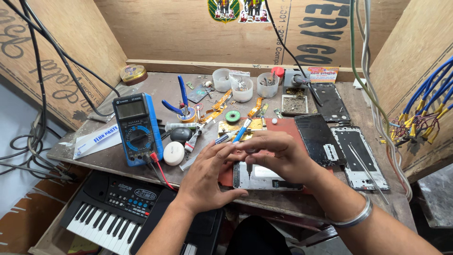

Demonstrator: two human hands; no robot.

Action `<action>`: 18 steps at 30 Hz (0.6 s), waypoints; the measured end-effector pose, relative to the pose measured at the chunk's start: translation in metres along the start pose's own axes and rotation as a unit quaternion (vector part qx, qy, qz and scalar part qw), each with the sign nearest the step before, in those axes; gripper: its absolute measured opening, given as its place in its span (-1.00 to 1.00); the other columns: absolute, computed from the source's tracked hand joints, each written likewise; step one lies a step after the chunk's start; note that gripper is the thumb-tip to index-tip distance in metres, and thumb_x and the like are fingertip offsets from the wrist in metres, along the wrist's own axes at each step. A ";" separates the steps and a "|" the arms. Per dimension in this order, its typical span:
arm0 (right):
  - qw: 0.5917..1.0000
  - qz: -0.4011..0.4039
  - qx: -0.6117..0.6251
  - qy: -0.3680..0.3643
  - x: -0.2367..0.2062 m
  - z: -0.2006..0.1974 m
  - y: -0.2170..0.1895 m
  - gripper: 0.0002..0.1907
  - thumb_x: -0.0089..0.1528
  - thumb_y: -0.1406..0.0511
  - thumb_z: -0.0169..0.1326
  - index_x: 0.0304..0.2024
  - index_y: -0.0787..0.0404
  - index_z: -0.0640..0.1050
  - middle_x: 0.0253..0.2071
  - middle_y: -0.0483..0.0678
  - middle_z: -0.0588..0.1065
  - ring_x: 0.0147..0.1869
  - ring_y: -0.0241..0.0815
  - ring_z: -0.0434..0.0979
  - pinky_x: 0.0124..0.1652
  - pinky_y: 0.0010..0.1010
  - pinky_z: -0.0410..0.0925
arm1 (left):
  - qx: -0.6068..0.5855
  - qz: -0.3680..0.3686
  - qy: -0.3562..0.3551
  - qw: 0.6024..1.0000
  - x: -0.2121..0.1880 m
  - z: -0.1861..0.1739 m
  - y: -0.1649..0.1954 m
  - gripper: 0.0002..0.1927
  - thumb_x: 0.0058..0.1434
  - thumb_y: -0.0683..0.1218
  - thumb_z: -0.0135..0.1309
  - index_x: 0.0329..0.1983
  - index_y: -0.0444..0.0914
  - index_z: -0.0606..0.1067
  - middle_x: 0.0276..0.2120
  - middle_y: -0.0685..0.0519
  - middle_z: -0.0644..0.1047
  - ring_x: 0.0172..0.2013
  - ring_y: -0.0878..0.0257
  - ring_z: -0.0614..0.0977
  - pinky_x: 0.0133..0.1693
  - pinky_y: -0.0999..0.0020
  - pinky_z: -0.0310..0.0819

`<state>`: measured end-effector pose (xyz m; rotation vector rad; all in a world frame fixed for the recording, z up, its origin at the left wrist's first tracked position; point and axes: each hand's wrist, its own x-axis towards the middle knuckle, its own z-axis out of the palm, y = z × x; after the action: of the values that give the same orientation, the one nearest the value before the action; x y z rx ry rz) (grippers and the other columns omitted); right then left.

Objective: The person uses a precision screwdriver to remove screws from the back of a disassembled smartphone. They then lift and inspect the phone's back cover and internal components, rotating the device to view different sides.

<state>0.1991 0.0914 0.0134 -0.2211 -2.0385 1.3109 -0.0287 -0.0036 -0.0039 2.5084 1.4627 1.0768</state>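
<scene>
1. Phone frame (264, 178), a flat silver one with its insides showing, lies on a red mat (283, 128) at the near edge of the counter (155, 89), right under both hands.
2. Left hand (207, 174) rests beside the frame, its fingers (222, 150) stretched out and loose, holding nothing that can be seen.
3. Right hand (278, 153) arches over the top of the frame. Its fingers (255, 141) are curled and pinched together, maybe on some tiny part, but that cannot be told.
4. I think a tiny part could slip and get lost in the mess, because the hands hide the spot.
5. Just beyond the hands lie a blue-handled tool (243, 130) and a white round case (173, 153).
6. Left of them stands a blue multimeter (138, 130) with red and black wires.
7. Right of the hands lie a dark phone screen (317, 139) and another open phone frame (361, 158). A bumped elbow could push them off.
8. Farther back stand blue pliers (181, 101) and three small plastic cups (243, 87) of bits.
</scene>
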 end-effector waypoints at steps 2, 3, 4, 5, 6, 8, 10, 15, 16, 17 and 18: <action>0.998 -0.008 0.064 -0.009 -0.003 0.000 0.001 -0.63 0.36 0.38 0.09 0.23 0.28 0.52 -0.01 0.01 0.64 0.13 -0.16 0.64 0.14 -0.36 0.47 | -0.003 0.009 0.009 1.000 0.000 0.001 -0.001 0.11 -0.16 0.23 0.48 0.41 -0.17 0.21 0.25 -0.09 0.44 0.29 -0.07 0.43 0.40 -0.04 0.10; 0.999 -0.016 0.048 -0.009 -0.003 0.000 0.001 -0.63 0.38 0.38 0.05 0.24 0.29 0.51 0.03 0.01 0.63 0.17 -0.18 0.62 0.17 -0.37 0.45 | -0.001 0.009 0.006 1.000 0.000 0.002 -0.001 0.11 -0.16 0.23 0.48 0.40 -0.18 0.22 0.25 -0.08 0.44 0.29 -0.07 0.43 0.40 -0.04 0.10; 0.999 -0.025 0.033 -0.011 -0.002 0.001 0.000 -0.63 0.39 0.38 0.02 0.26 0.30 0.49 0.07 0.01 0.63 0.21 -0.20 0.61 0.20 -0.38 0.43 | 0.002 0.009 0.004 1.000 0.000 0.002 -0.001 0.10 -0.17 0.23 0.48 0.39 -0.18 0.22 0.26 -0.08 0.44 0.29 -0.07 0.43 0.40 -0.04 0.10; 0.998 -0.050 -0.035 0.001 -0.001 0.002 0.000 -0.60 0.33 0.37 0.12 0.22 0.31 0.53 0.02 0.02 0.61 0.15 -0.20 0.60 0.15 -0.37 0.44 | 0.005 0.008 0.003 1.000 0.000 0.002 -0.001 0.10 -0.17 0.23 0.48 0.39 -0.18 0.22 0.26 -0.08 0.44 0.29 -0.07 0.44 0.40 -0.04 0.10; 0.992 -0.075 -0.103 0.012 0.002 0.003 0.000 -0.57 0.26 0.36 0.22 0.18 0.32 0.56 -0.03 0.03 0.60 0.09 -0.20 0.59 0.09 -0.37 0.44 | 0.003 0.006 0.001 1.000 0.000 0.002 0.000 0.10 -0.17 0.22 0.48 0.39 -0.18 0.23 0.25 -0.08 0.44 0.29 -0.08 0.43 0.40 -0.05 0.10; 0.988 -0.077 -0.133 0.027 0.004 0.005 -0.001 -0.58 0.24 0.37 0.27 0.16 0.32 0.59 -0.10 0.03 0.61 0.02 -0.20 0.59 0.02 -0.37 0.46 | 0.000 -0.001 -0.001 1.000 0.000 0.001 0.001 0.10 -0.19 0.21 0.49 0.39 -0.18 0.24 0.24 -0.08 0.44 0.28 -0.08 0.43 0.39 -0.05 0.10; 0.997 -0.033 -0.059 0.036 0.003 0.004 -0.005 -0.64 0.32 0.41 0.19 0.17 0.31 0.60 -0.11 -0.01 0.63 -0.01 -0.22 0.61 -0.02 -0.38 0.49 | 0.003 0.004 0.001 1.000 0.001 -0.001 0.001 0.10 -0.19 0.20 0.49 0.38 -0.18 0.24 0.24 -0.09 0.44 0.28 -0.07 0.43 0.39 -0.05 0.10; 0.993 -0.097 -0.058 0.022 0.005 0.004 -0.008 -0.55 0.25 0.38 0.20 0.20 0.26 0.51 -0.02 0.01 0.57 0.11 -0.20 0.57 0.12 -0.41 0.43 | -0.002 0.015 -0.011 1.000 0.004 -0.004 0.004 0.08 -0.15 0.18 0.48 0.40 -0.18 0.24 0.16 0.09 0.53 0.31 0.02 0.41 0.42 -0.06 0.07; 0.981 -0.154 -0.120 0.018 0.007 0.005 -0.007 -0.52 0.22 0.40 0.28 0.20 0.27 0.51 -0.01 0.05 0.53 0.11 -0.16 0.55 0.10 -0.40 0.43 | -0.001 0.017 -0.004 1.000 0.004 -0.004 0.005 0.05 -0.16 0.18 0.48 0.37 -0.17 0.25 0.18 0.05 0.51 0.31 0.02 0.40 0.41 -0.05 0.08; 0.983 -0.135 -0.120 0.028 0.008 0.005 -0.007 -0.54 0.23 0.41 0.28 0.18 0.25 0.54 -0.05 0.03 0.56 0.07 -0.18 0.57 0.07 -0.41 0.45 | 0.001 0.019 0.003 1.000 0.004 -0.005 0.006 0.03 -0.16 0.18 0.48 0.35 -0.16 0.26 0.20 0.01 0.48 0.30 0.02 0.39 0.40 -0.05 0.08; 0.985 -0.116 -0.121 0.039 0.007 0.005 -0.008 -0.57 0.24 0.42 0.28 0.17 0.24 0.56 -0.09 0.00 0.59 0.03 -0.19 0.58 0.03 -0.41 0.47 | 0.003 0.021 -0.001 1.000 0.004 -0.006 0.007 0.01 -0.16 0.17 0.48 0.34 -0.15 0.28 0.20 0.03 0.50 0.31 0.03 0.39 0.40 -0.04 0.08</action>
<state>0.1927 0.0876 0.0219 -0.1370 -2.0835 0.9013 -0.0258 -0.0058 0.0054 2.5551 1.4202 1.0783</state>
